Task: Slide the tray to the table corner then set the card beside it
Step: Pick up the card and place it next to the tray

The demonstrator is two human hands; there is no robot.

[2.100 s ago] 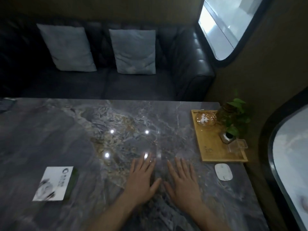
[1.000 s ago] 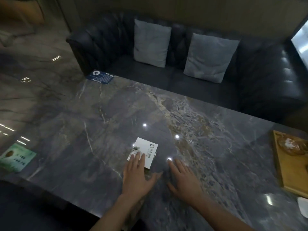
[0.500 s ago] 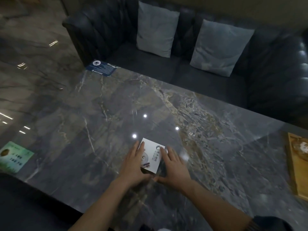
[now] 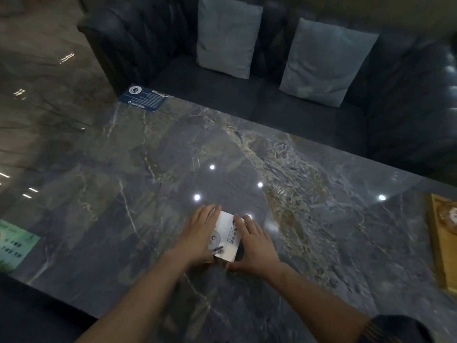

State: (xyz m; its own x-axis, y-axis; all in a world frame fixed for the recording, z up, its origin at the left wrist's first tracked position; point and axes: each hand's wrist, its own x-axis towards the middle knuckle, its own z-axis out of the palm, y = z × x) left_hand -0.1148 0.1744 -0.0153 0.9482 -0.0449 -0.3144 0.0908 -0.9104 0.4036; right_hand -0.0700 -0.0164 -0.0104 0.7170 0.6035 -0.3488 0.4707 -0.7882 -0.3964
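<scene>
A white printed card (image 4: 227, 237) lies on the grey marble table (image 4: 153, 219), near its front middle. My left hand (image 4: 197, 235) presses against the card's left edge, and my right hand (image 4: 254, 240) covers its right edge, so the card sits pinched between both hands. Fingers of both hands are stretched forward along the card's sides. The wooden tray (image 4: 442, 246) shows only partly at the far right edge of the view, with a glass object on it.
A dark leather sofa (image 4: 309, 102) with two grey cushions runs behind the table. A blue sign (image 4: 143, 98) lies at the table's far left corner, a green one (image 4: 14, 243) at its near left edge. Glossy floor lies to the left.
My view swung left from the tray to the card. Both hands went from flat on the table to closing in on the card's two sides.
</scene>
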